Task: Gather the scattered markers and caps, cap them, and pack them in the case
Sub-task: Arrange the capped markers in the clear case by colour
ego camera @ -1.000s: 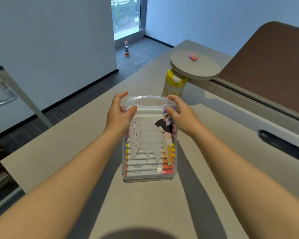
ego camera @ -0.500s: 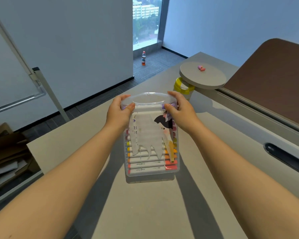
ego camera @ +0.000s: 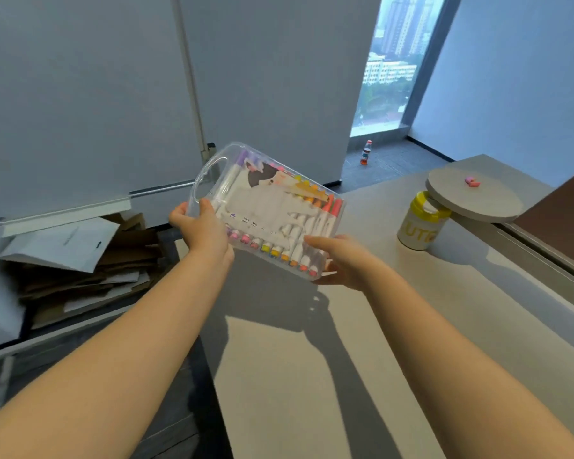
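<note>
Far on the left, a pile of flat cardboard and paper (ego camera: 80, 256) lies on the floor by the wall.

Next comes the left hand (ego camera: 203, 230). Its fingers curl round the corner of the clear case (ego camera: 265, 210), just under the handle, with the thumb on top. The case is up in the air, above the near edge of the table (ego camera: 312, 376). It is tipped, so the handle end points up and to the left. The lid is shut. Inside lie the markers (ego camera: 299, 223), packed side by side in a row, from purple and pink through yellow and orange to red. They all have caps on. A torn white sticker with a cartoon face covers part of the lid.

The right hand (ego camera: 342, 260) is under the low right corner of the case. Its fingers look nearly straight and the case rests on them. The thumb points along the case's edge.

Past the hands, a small drink bottle (ego camera: 365, 153) stands on the floor by the tall window.

On the right side of the table stands a white jar with a yellow lid (ego camera: 420, 223). A round grey disc (ego camera: 471, 197) sits partly over the jar. A tiny pink thing (ego camera: 472, 181) lies on the disc.
</note>
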Demonstrator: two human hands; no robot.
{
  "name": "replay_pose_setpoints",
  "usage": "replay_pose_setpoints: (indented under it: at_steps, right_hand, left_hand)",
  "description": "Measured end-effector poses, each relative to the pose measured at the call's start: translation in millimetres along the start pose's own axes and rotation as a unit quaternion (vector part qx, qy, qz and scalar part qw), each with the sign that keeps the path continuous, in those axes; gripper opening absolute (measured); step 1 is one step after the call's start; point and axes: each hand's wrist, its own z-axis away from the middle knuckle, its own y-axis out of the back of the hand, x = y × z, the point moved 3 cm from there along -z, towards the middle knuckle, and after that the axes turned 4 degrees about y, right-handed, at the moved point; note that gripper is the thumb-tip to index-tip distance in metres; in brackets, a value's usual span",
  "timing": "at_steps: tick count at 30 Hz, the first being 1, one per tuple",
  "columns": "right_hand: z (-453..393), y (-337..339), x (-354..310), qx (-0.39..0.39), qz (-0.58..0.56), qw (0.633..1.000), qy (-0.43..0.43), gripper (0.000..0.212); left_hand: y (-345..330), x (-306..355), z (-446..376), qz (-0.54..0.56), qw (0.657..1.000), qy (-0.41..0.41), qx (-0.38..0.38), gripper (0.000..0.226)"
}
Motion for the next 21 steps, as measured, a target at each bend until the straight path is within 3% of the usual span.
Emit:
replay_pose_setpoints:
  at_steps: [6, 10, 14, 17, 21]
  right_hand:
    - [-9, -58, -30, -0.032, -0.013, 0.997, 0.075, 0.038]
    - [-19, -100, -49, -0.062, 0.035, 0.988, 0.135, 0.043]
    - [-43, -163, -66, -0.076, 0.069, 0.982, 0.157, 0.047]
    - [-70, -220, -78, -0.079, 0.097, 0.976, 0.180, 0.049]
    - [-117, -297, -85, -0.071, 0.122, 0.973, 0.184, 0.044]
  left_hand:
    - [54, 39, -24, 0.001, 0.999, 0.017, -0.029, 0.044]
    - [98, 63, -57, -0.125, 0.991, -0.015, -0.042, 0.024]
    - [144, 93, -109, -0.255, 0.965, -0.066, -0.004, 0.028]
    - [177, 113, -156, -0.308, 0.948, -0.081, 0.024, 0.037]
    - [217, 132, -226, -0.297, 0.951, -0.077, 0.029, 0.063]
